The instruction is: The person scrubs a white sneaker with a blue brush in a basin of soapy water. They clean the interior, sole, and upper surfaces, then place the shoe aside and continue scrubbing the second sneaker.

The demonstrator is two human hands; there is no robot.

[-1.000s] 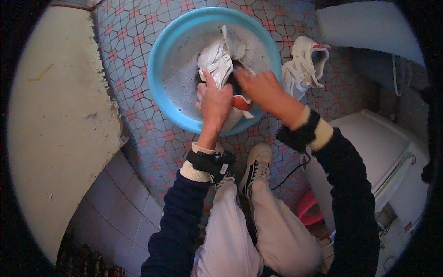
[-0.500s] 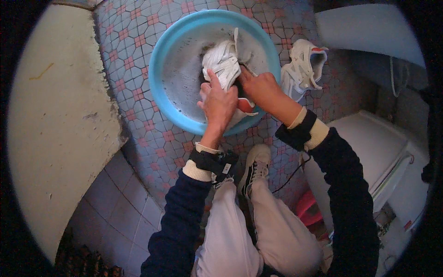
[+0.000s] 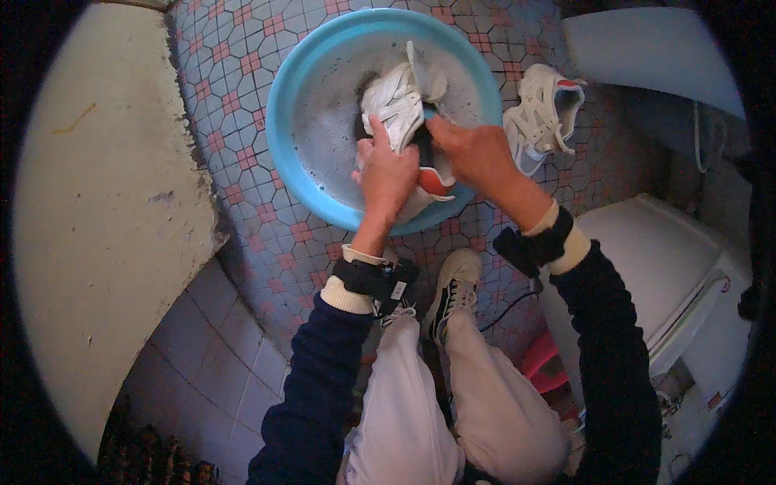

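resting between both hands [image 3: 436, 162]: white sneaker [image 3: 396, 101]

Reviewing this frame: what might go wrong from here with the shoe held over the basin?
1. The white sneaker looks wet and is gripped by the left hand and right hand above the round blue plastic basin of soapy water; it may slip and splash.
2. The basin's near rim sits close to the person's own shoe, so spilled water would likely soak it.
3. The second white sneaker lies on the tiled floor beside the basin, within splash range.
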